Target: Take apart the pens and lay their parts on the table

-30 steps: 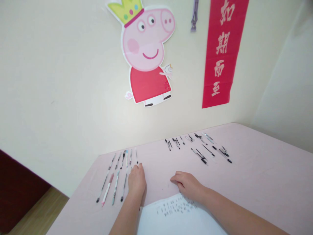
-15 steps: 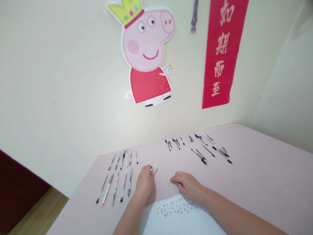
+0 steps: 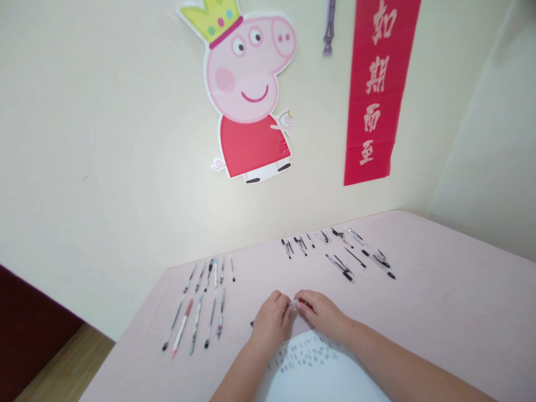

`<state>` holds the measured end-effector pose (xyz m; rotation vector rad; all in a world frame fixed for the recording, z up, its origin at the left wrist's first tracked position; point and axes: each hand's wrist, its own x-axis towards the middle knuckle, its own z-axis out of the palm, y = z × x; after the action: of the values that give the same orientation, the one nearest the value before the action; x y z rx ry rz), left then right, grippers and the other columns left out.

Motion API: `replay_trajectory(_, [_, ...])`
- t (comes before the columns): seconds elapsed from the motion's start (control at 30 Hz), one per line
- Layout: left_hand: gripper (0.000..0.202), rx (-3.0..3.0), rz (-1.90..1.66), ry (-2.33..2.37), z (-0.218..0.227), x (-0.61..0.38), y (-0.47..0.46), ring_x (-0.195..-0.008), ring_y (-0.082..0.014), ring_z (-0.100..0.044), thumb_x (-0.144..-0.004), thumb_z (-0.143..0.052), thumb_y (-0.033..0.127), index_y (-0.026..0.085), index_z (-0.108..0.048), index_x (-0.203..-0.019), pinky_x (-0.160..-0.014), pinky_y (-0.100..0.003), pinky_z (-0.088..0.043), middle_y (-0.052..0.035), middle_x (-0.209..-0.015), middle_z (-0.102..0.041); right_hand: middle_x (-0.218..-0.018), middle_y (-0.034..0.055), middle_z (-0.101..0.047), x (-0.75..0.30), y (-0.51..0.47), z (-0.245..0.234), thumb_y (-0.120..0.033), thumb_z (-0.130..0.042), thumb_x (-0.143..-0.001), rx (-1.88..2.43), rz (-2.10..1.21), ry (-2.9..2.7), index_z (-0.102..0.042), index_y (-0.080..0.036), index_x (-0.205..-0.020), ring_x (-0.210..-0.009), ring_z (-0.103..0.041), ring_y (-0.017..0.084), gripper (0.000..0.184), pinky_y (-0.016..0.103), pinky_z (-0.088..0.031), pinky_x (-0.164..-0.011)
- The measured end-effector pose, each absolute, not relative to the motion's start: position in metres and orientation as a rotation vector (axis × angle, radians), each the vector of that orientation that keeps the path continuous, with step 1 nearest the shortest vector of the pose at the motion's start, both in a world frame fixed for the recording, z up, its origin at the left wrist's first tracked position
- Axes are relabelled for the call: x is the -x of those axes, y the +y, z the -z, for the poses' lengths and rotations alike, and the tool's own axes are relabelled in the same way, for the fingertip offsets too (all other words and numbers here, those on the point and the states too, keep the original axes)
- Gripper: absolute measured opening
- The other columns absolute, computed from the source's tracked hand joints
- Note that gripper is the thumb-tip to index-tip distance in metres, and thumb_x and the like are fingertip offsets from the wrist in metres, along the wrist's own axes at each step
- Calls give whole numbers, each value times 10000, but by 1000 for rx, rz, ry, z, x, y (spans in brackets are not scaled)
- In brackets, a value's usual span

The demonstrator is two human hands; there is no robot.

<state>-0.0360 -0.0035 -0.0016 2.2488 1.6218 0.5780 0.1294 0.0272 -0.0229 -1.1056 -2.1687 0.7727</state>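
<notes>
The left hand (image 3: 271, 316) curls around a slim, clear-and-black plastic pen (image 3: 293, 302) just beyond the white handwritten paper sheet (image 3: 314, 378); the right hand (image 3: 321, 311), fingers nearly closed, pinches its clear end, presumably because two-sided support steadies it.

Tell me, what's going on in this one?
A person's left hand holds a pen, and the right hand meets it at its pale end. A written sheet lies just below the hands. Two rows of pens lie to the left; more pens lie farther back, right.
</notes>
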Motion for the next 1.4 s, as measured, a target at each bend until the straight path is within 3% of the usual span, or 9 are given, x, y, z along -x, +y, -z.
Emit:
replay_trajectory(0.57, [292,-2339,-498,1556,-1,39,-4,-723,-149,-534,-893,-323,300,202,-594,-844,-638,-241,-348,-28,-783,-580,-746,24,-605,-130,27,22,-219,-455,-831,1120,-746,-2213,-592,-180,-805,-701,-532,151,145,246,-378,-644])
replay_trajectory(0.9, [340,-2306,-540,1526,1,42,-1,-812,-170,-568,-901,-303,357,238,-609,-988,-719,-261,-395,-40,-876,-622,-732,19,-602,-131,28,23,-229,-465,-827,1115,-772,-2202,-590,-183,-790,-694,-532,149,138,243,-373,-636])
replay_trajectory(1.13, [228,-2216,-573,1624,10,47,2,-848,-180,-557,-849,-404,258,188,-525,-1030,-756,-287,-401,-67,-953,-612,-742,23,-588,-131,31,26,-189,-457,-819,1154,-754,-2087,-581,-177,-806,-696,-525,151,125,249,-384,-640])
replay_trajectory(1.4, [62,-2153,-699,1741,17,57,8,-767,-159,-504,-807,-413,176,194,-456,-847,-711,-277,-384,-28,-818,-546,-816,16,-572,-135,32,26,-165,-575,-737,1140,-732,-2118,-621,-193,-812,-685,-519,129,92,234,-391,-641])
